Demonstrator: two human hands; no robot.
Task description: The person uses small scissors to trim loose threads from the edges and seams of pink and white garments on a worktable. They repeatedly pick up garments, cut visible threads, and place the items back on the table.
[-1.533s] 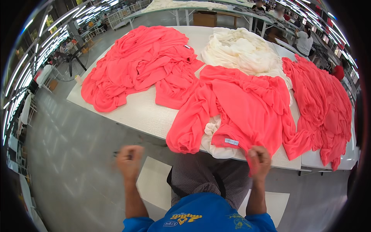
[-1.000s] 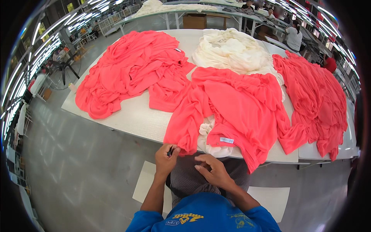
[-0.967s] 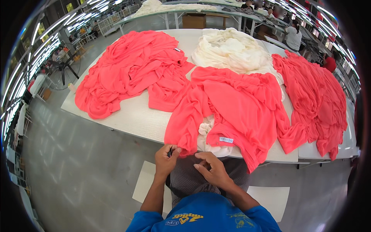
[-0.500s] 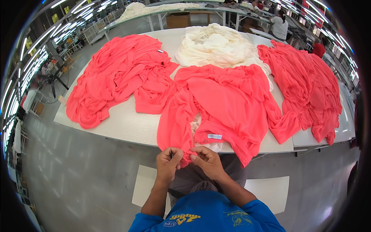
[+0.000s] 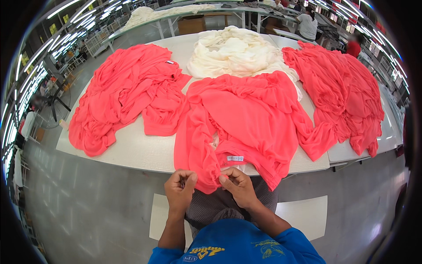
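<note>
A coral-pink garment (image 5: 250, 114) with a gathered edge and a white label (image 5: 235, 158) lies spread before me, its near end hanging over the table edge. My right hand (image 5: 239, 187) pinches the cuff-like end of its left sleeve (image 5: 198, 163) between thumb and fingers. Just left of that sleeve end, my left hand (image 5: 179, 191) is closed, thumb against fingers. Something small and dark shows inside its grip, too hidden to name. A little cream cloth shows through the garment's opening.
On the white table (image 5: 145, 152) lie a coral garment pile (image 5: 127, 97) at left, another coral pile (image 5: 338, 97) at right, and a cream cloth heap (image 5: 237, 53) behind. Pale sheets (image 5: 303, 215) lie on the floor. A standing fan (image 5: 55, 103) is far left; people work at far tables.
My left hand has drawn leftward, away from the sleeve end it was touching. The right hand keeps its pinch, and the sleeve end hangs looser. The whole view has shifted slightly.
</note>
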